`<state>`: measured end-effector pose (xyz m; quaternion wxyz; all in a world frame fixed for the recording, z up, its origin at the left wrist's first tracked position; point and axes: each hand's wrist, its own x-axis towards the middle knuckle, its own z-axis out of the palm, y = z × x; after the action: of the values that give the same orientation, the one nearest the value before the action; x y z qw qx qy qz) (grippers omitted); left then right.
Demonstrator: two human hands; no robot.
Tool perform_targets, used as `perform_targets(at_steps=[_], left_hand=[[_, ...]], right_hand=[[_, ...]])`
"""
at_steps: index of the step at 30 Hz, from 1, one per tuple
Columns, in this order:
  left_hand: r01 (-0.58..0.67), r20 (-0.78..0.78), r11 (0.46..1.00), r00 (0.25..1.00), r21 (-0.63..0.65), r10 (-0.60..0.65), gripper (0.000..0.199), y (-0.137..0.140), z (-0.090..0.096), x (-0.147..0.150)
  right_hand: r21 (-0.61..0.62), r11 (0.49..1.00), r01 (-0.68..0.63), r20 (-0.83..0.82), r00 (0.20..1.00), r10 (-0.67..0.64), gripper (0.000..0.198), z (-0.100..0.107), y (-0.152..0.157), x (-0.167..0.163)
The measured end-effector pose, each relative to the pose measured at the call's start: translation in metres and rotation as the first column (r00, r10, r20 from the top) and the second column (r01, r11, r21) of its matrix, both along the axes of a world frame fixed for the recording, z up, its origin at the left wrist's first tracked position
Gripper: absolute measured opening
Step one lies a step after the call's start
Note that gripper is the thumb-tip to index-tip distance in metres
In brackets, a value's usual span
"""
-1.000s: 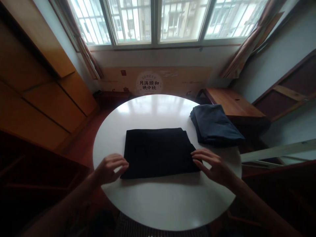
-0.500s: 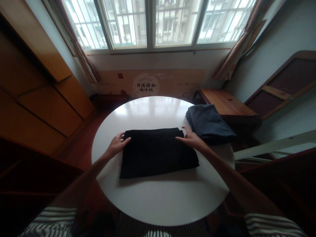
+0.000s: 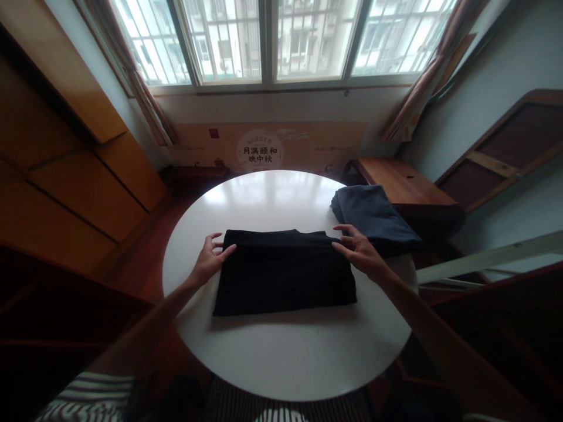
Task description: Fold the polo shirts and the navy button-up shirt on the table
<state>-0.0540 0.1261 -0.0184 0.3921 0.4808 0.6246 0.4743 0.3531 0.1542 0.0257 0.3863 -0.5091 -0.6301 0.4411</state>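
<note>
Lying on the white counter (image 3: 281,363), the folded black cloth (image 3: 285,275) has its long axis running side to side between the left hand (image 3: 210,259) and right hand (image 3: 361,253). Each hand is at one far corner, fingers partly curled and thumb over the edge; neither looks clearly nearer. Whether either pinches the cloth, I cannot tell. Its underside and layers are lost in darkness. Folded blue cloth (image 3: 376,211) sits just beyond the right hand, partly hidden by it. The left striped sleeve (image 3: 94,395) is cut off below.
</note>
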Motion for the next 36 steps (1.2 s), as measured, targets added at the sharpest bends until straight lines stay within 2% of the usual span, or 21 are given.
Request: perform_targets(at_steps=[3, 6, 12, 15, 19, 21, 22, 24, 26, 27, 29, 31, 33, 36], left_hand=[[0.076, 0.11, 0.991, 0.992, -0.107, -0.064, 0.079, -0.003, 0.002, 0.004], [0.156, 0.199, 0.982, 0.971, -0.103, -0.134, 0.079, -0.004, 0.004, 0.006], [0.17, 0.235, 0.983, 0.961, -0.074, -0.148, 0.076, -0.009, 0.004, 0.004], [0.158, 0.224, 0.981, 0.966, -0.108, -0.131, 0.075, -0.01, 0.0, 0.001], [0.154, 0.07, 0.98, 0.987, -0.128, -0.146, 0.07, -0.006, -0.005, -0.005], [0.117, -0.135, 0.989, 0.983, -0.088, -0.128, 0.063, -0.001, -0.002, -0.008], [0.086, -0.274, 0.996, 0.957, -0.03, -0.091, 0.058, 0.003, 0.001, -0.009], [0.085, -0.527, 0.986, 0.85, 0.142, 0.002, 0.045, 0.013, 0.011, -0.007], [0.21, -0.654, 0.938, 0.756, 0.277, 0.024, 0.033, 0.027, 0.021, -0.002], [0.3, -0.68, 0.907, 0.733, 0.296, -0.021, 0.031, 0.036, 0.025, 0.002], [0.46, -0.705, 0.852, 0.69, 0.251, -0.166, 0.03, 0.053, 0.03, 0.011], [0.553, -0.707, 0.816, 0.645, 0.17, -0.29, 0.031, 0.067, 0.03, 0.018], [0.591, -0.688, 0.799, 0.625, 0.11, -0.367, 0.031, 0.077, 0.027, 0.023], [0.58, -0.647, 0.805, 0.663, 0.125, -0.377, 0.032, 0.081, 0.021, 0.026]], right_hand=[[-0.063, 0.998, 0.025, -0.015, 1.0, -0.026, 0.056, -0.004, 0.008, -0.002], [-0.155, 0.987, 0.041, -0.065, 0.997, -0.052, 0.061, -0.011, 0.022, -0.005], [0.078, 0.989, 0.126, -0.098, 0.988, -0.118, 0.04, -0.026, 0.035, -0.006], [0.099, 0.987, 0.129, -0.067, 0.99, -0.122, 0.036, -0.033, 0.036, -0.005], [0.144, 0.984, 0.102, 0.145, 0.982, -0.123, 0.036, -0.038, 0.036, -0.002], [0.258, 0.961, 0.098, 0.266, 0.949, -0.168, 0.035, -0.032, 0.031, -0.004], [0.352, 0.932, 0.087, 0.318, 0.925, -0.206, 0.034, -0.026, 0.027, -0.006], [0.553, 0.833, 0.017, 0.408, 0.866, -0.289, 0.029, -0.013, 0.014, -0.014], [0.643, 0.756, -0.122, 0.499, 0.816, -0.293, 0.024, 0.0, -0.002, -0.025], [0.634, 0.745, -0.207, 0.55, 0.798, -0.246, 0.023, 0.006, -0.011, -0.03], [0.553, 0.727, -0.407, 0.657, 0.75, -0.08, 0.022, 0.011, -0.027, -0.038], [0.469, 0.667, -0.579, 0.738, 0.672, 0.065, 0.028, 0.008, -0.041, -0.04], [0.414, 0.61, -0.675, 0.789, 0.6, 0.128, 0.042, -0.002, -0.051, -0.036], [0.374, 0.592, -0.714, 0.824, 0.549, 0.141, 0.055, -0.02, -0.063, -0.024]])
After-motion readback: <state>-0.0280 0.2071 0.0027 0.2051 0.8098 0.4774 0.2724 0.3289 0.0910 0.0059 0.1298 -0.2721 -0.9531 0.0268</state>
